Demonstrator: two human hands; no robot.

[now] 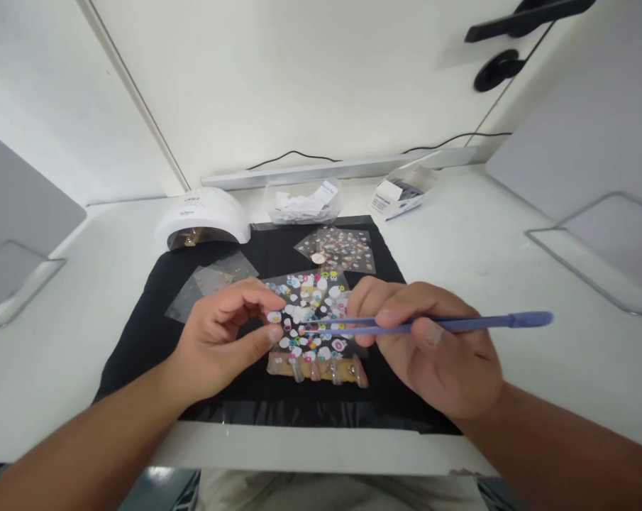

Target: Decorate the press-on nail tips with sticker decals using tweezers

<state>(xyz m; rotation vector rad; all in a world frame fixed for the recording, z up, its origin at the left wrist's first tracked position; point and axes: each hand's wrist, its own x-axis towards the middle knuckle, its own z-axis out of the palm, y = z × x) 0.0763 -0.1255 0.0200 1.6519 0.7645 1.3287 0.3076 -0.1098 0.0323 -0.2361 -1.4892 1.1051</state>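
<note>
My left hand (228, 333) has its thumb and forefinger curled at the left edge of a clear sticker sheet (321, 291) printed with colourful little pictures. The fingertips appear to pinch that edge, with a small white and yellow sticker showing between them. In my right hand (438, 348) is a pair of purple-blue tweezers (469, 323), lying nearly level. Their slim tips point left over the middle of the sheet. Just below the sheet lies a tan strip (325, 369) bearing several glossy false nails (315, 370). Whether the tweezers grip a sticker is too small to tell.
A black mat (140, 355) covers the middle of the white table. More clear sheets lie at the left (214, 277) and back (347, 248). Behind stand a white nail lamp (203, 213), a clear tub of white packets (304, 206) and an opened small box (403, 191).
</note>
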